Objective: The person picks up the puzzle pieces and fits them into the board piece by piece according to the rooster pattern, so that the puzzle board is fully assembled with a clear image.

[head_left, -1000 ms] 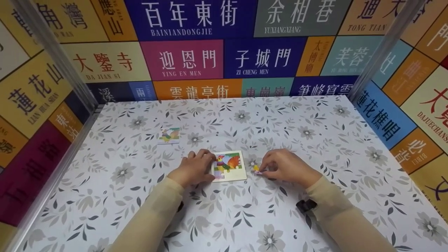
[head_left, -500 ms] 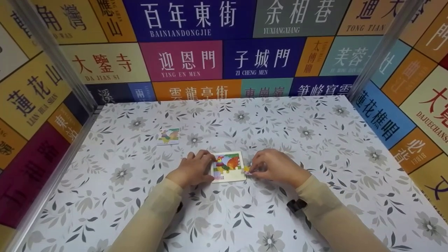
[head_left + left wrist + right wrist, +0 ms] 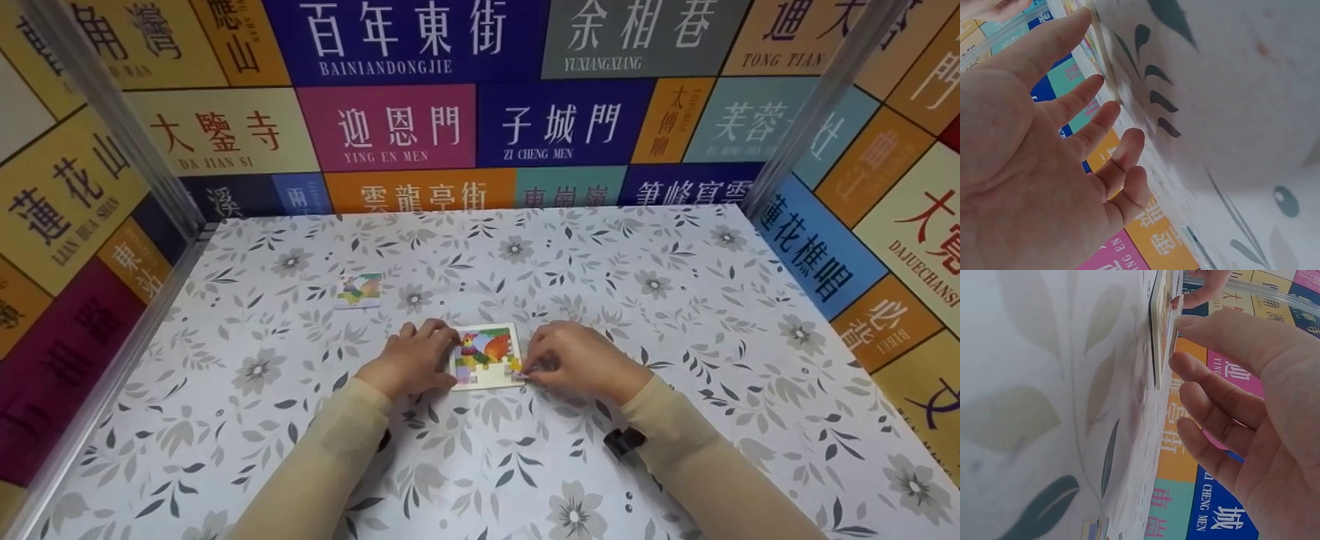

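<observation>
A small jigsaw board point(image 3: 493, 376) with a cream rim lies on the table, showing a colourful rooster partly filled in. At its left side my left hand point(image 3: 411, 358) holds the edge, thumb at the near corner and fingertips by the far one. My right hand point(image 3: 581, 360) pinches a yellow and lilac puzzle piece point(image 3: 515, 368) between thumb and forefinger over the lower right of the board. In the right wrist view this puzzle piece point(image 3: 1177, 323) shows edge-on, tilted just over the board point(image 3: 1158, 332). The other right fingers are loosely bent.
A rooster picture card point(image 3: 358, 291) lies farther back on the left. Floral cloth point(image 3: 480, 465) covers the table. Walls with coloured name panels point(image 3: 390, 127) stand behind and at both sides. A small coloured flat thing point(image 3: 1095, 529) shows low in the right wrist view.
My right hand has moved left with the puzzle piece, from the table right of the board to over its lower right corner. The left hand has stayed at the board's left side.
</observation>
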Action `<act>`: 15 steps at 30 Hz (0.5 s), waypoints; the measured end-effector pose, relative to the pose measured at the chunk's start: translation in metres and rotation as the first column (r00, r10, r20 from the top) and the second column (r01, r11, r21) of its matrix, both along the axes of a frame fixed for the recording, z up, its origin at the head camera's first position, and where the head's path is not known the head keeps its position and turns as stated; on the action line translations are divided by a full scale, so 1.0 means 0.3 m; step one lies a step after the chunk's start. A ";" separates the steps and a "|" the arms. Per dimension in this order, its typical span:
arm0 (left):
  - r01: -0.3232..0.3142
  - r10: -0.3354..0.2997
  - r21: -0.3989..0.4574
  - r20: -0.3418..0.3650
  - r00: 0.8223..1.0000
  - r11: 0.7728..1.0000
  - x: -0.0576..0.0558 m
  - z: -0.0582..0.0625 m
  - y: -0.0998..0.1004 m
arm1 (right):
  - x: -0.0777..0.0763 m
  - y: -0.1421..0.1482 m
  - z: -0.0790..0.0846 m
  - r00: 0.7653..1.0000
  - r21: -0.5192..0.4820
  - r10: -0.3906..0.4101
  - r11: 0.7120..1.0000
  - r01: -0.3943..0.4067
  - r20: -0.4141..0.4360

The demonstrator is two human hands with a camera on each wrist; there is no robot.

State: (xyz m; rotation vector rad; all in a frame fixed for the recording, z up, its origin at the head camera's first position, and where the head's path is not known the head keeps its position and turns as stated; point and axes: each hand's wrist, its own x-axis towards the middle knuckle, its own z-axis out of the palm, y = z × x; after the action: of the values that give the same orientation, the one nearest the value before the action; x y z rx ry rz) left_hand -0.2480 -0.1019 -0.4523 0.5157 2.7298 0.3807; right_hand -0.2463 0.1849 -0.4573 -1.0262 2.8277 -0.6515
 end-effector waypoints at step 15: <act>0.010 -0.010 -0.018 -0.022 1.000 1.000 0.000 0.000 0.001 | -0.005 -0.052 -0.005 0.998 -0.006 0.045 0.999 -0.046 -0.041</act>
State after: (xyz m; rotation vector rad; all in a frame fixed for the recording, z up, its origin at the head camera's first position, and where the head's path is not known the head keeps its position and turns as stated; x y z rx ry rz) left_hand -0.2478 -0.1015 -0.4523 0.5315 2.7482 0.3503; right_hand -0.2479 0.1693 -0.4589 -1.1138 2.8289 -0.6437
